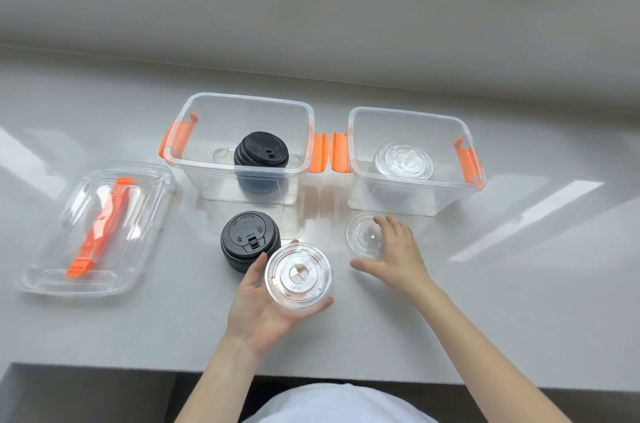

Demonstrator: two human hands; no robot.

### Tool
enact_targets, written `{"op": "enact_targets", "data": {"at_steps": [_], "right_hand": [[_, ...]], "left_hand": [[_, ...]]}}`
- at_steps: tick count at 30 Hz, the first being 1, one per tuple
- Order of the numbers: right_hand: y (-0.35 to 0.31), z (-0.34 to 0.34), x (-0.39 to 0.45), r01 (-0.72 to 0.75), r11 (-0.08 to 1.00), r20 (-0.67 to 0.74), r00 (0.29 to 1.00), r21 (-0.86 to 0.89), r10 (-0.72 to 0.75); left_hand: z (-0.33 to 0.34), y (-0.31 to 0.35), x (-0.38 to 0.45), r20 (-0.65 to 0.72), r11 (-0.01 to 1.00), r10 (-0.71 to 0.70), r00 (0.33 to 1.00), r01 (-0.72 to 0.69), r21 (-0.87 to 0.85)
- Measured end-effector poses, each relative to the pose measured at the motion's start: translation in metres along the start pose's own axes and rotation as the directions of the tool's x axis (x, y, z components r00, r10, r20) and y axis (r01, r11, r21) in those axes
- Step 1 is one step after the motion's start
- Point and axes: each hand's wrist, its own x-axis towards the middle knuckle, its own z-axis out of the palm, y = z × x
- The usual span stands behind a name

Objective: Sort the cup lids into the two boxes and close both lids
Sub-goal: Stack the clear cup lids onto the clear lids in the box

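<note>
Two clear boxes with orange latches stand open on the counter. The left box [242, 100] holds a stack of black cup lids [261, 154]. The right box [408, 116] holds clear lids [403, 159]. In front of the left box sits a black lid stack [247, 237]. My left hand [263, 305] holds a flat clear lid [298, 274] above the counter. My right hand [398, 253] reaches over a clear domed lid [363, 237] on the counter, fingers spread around it, not clearly gripping it.
The clear box covers [52, 280], with an orange handle [100, 228], lie stacked at the left of the counter. A grey wall rises behind the boxes. The counter's front edge runs just below my forearms.
</note>
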Motion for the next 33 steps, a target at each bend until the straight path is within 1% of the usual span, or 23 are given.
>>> {"op": "enact_targets", "data": {"at_steps": [3,5,7,9,11,12,14,16,18,20,23,25,27,29,31,33], "right_hand": [[0.003,0.010,0.005,-0.005,1.000,-0.032,0.999,-0.007,0.005],[0.003,0.010,0.006,0.012,1.000,-0.068,0.998,0.025,-0.010],[-0.002,0.004,0.003,0.045,0.985,-0.085,0.996,0.168,-0.031],[-0.017,-0.006,-0.001,0.084,0.926,-0.077,0.995,0.367,-0.059],[-0.036,-0.016,-0.008,0.150,0.851,-0.057,0.988,0.503,-0.141],[-0.047,-0.020,-0.013,0.193,0.827,-0.049,0.979,0.528,-0.197],[-0.065,-0.023,-0.024,0.286,0.812,-0.019,0.947,0.509,-0.321],[-0.079,-0.017,-0.036,0.382,0.818,0.017,0.902,0.429,-0.431],[-0.089,-0.009,-0.044,0.456,0.819,0.035,0.867,0.348,-0.497],[-0.096,-0.003,-0.048,0.488,0.824,0.041,0.853,0.289,-0.520],[-0.103,0.001,-0.050,0.495,0.833,0.078,0.846,0.247,-0.527],[-0.104,0.001,-0.051,0.470,0.832,0.104,0.850,0.294,-0.517],[-0.102,0.000,-0.049,0.405,0.836,0.089,0.880,0.372,-0.466],[-0.092,-0.003,-0.046,0.338,0.839,0.062,0.915,0.426,-0.400],[-0.083,0.000,-0.045,0.295,0.869,0.070,0.934,0.398,-0.349],[-0.075,0.010,-0.046,0.278,0.920,0.136,0.936,0.276,-0.324]], "left_hand": [[-0.003,0.000,-0.004,-0.005,0.999,0.041,0.999,-0.041,-0.004],[-0.002,0.001,-0.007,-0.014,0.998,0.058,0.998,-0.058,-0.002],[-0.002,0.002,-0.008,-0.040,0.997,0.069,0.997,-0.070,-0.015],[-0.001,0.005,-0.008,-0.056,0.996,0.077,0.995,-0.080,-0.040],[0.001,0.009,-0.007,-0.053,0.995,0.093,0.994,-0.094,-0.033],[0.003,0.010,-0.007,-0.052,0.995,0.101,0.994,-0.102,-0.023],[0.006,0.012,-0.007,-0.030,0.994,0.104,0.994,-0.104,-0.009],[0.009,0.012,-0.006,0.027,0.995,0.087,0.996,-0.086,-0.044],[0.010,0.013,-0.007,0.064,0.994,0.082,0.995,-0.077,-0.080],[0.011,0.013,-0.009,0.084,0.993,0.089,0.993,-0.081,-0.088],[0.011,0.015,-0.015,0.079,0.994,0.082,0.993,-0.076,-0.073],[0.010,0.019,-0.020,0.083,0.996,0.073,0.994,-0.068,-0.061],[0.006,0.026,-0.027,0.084,0.998,0.060,0.995,-0.057,-0.039],[0.001,0.033,-0.032,0.078,0.998,0.051,0.996,-0.047,-0.052],[-0.004,0.042,-0.039,0.051,0.997,0.065,0.997,-0.063,-0.034],[-0.010,0.050,-0.045,0.036,0.997,0.074,0.997,-0.074,0.004]]}}
